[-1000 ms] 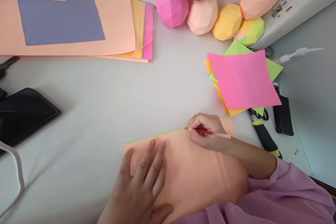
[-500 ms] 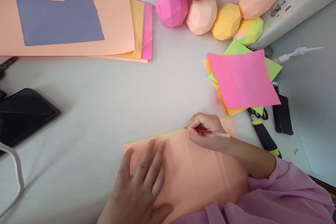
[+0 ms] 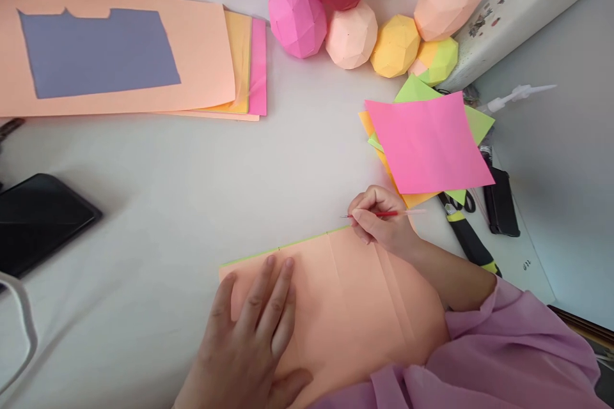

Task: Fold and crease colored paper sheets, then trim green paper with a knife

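A large peach paper sheet (image 3: 348, 307), faintly creased and green along its slanted upper edge, lies flat at bottom centre; two dark ticks mark that edge. A slim red-and-translucent pen (image 3: 386, 213) points left, right of centre.

Peach sheet (image 3: 336, 307) — green-edged; top square (image 3: 429, 144) — hot pink.

Six faceted balls (image 3: 297, 14), one red pen (image 3: 384, 213), one white cable (image 3: 27, 319)
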Motion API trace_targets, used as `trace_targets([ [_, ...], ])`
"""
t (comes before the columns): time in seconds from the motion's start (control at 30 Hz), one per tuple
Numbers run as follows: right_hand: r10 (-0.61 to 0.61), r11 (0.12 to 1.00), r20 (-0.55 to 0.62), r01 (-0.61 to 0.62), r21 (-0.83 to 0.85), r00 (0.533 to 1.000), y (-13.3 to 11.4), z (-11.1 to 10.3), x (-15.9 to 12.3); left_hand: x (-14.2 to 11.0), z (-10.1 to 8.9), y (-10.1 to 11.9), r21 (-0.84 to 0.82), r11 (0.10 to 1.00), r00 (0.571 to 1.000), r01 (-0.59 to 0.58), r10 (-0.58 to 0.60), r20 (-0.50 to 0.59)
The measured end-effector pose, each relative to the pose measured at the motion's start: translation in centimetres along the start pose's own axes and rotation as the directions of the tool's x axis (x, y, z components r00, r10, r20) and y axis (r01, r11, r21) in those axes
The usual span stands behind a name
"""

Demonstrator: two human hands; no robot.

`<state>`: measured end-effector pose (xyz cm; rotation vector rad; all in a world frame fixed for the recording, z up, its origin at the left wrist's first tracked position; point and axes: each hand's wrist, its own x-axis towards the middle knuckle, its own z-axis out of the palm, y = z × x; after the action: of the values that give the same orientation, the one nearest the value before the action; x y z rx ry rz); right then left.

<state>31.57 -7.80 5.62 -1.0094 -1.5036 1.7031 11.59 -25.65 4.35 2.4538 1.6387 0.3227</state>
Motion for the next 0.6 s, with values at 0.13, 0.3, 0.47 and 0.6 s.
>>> trace_targets([
  [0.13,-0.068,0.998,-0.039,0.067,-0.022,0.997,0.1,-1.9,-0.8,-0.3,0.2,0.0,-0.009,1.0,1.0,0.007,-0.007,0.006],
  [0.3,-0.013,0.988,-0.029,0.008,-0.156,0.999,0.1,-3.4,-1.7,-0.5,0.4,-0.1,-0.023,0.999,0.999,0.035,-0.034,0.021],
  [0.47,0.053,0.954,-0.071,-0.071,-0.29,0.996,0.1,-3.8,-1.8,-0.6,0.6,-0.3,-0.031,0.999,0.999,0.036,-0.035,0.026],
  [0.6,0.014,0.921,-0.081,-0.044,-0.388,0.997,0.0,-4.4,-1.8,-0.6,0.6,-0.3,-0.047,0.998,0.999,0.03,-0.03,0.019],
])
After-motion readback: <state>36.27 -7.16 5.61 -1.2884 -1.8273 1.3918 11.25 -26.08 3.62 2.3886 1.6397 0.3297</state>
